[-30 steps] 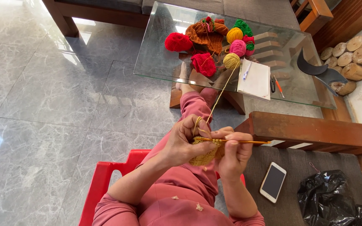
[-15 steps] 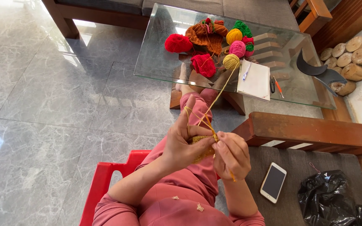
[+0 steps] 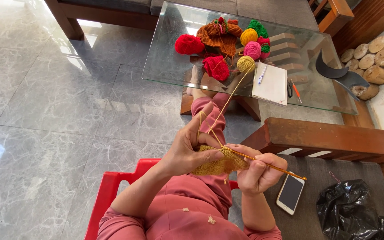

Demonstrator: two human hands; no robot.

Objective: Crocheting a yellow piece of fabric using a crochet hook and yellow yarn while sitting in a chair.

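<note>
My left hand point(image 3: 188, 149) pinches a mustard-yellow crocheted piece point(image 3: 218, 163) over my lap, with the yarn strand looped over its raised forefinger. My right hand point(image 3: 258, 171) grips an orange crochet hook point(image 3: 275, 168) whose tip sits in the piece and whose handle points right. The strand point(image 3: 227, 104) runs up to a mustard yarn ball point(image 3: 245, 63) on the glass table point(image 3: 165, 49).
On the table lie red, yellow, pink and green yarn balls point(image 3: 189, 44), an orange knitted piece point(image 3: 218, 35), a white notepad point(image 3: 271, 84) with a pen. A phone point(image 3: 290, 193) and black bag point(image 3: 354, 211) rest on the bench; a wooden armrest point(image 3: 334, 138) is right. I sit on a red chair point(image 3: 107, 195).
My right hand turned the hook from pointing down to pointing right, back in the piece. My left forefinger stays raised with the strand over it.
</note>
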